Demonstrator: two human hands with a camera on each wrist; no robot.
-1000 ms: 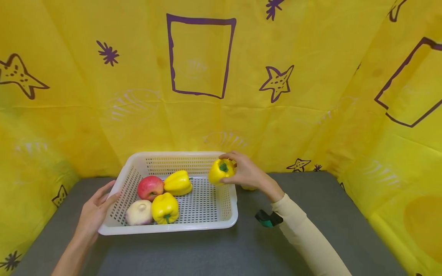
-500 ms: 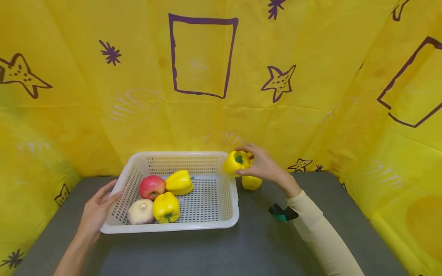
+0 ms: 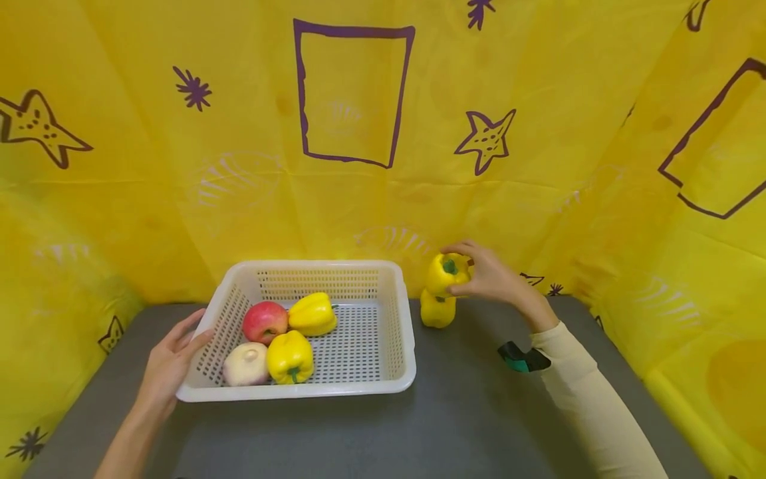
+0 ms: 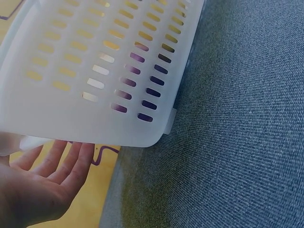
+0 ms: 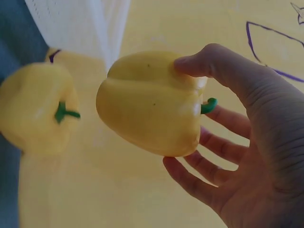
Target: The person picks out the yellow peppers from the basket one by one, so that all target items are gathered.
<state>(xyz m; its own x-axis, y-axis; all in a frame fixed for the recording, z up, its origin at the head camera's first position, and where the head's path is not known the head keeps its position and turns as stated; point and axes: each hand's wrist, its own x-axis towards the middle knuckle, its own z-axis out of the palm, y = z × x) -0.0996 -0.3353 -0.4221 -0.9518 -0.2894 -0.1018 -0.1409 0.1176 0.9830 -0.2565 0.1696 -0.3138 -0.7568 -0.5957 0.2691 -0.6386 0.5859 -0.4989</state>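
My right hand holds a yellow bell pepper by its stem end, thumb on one side and fingers on the other. The pepper hangs in the air, to the right of the white plastic basket. In the head view it partly covers a second yellow bell pepper, which stands on the table. My left hand grips the basket's left rim; its fingers show past the rim in the left wrist view. Inside the basket lie a red apple, a whitish-purple turnip and two yellow bell peppers.
The dark grey table carries the basket. A yellow patterned cloth rises close behind and on both sides. A black and green strap shows at my right wrist.
My right hand has carried the bell pepper from above the basket's right end out to the right, past the rim. The standing pepper has come into sight. My left hand stays at the rim.
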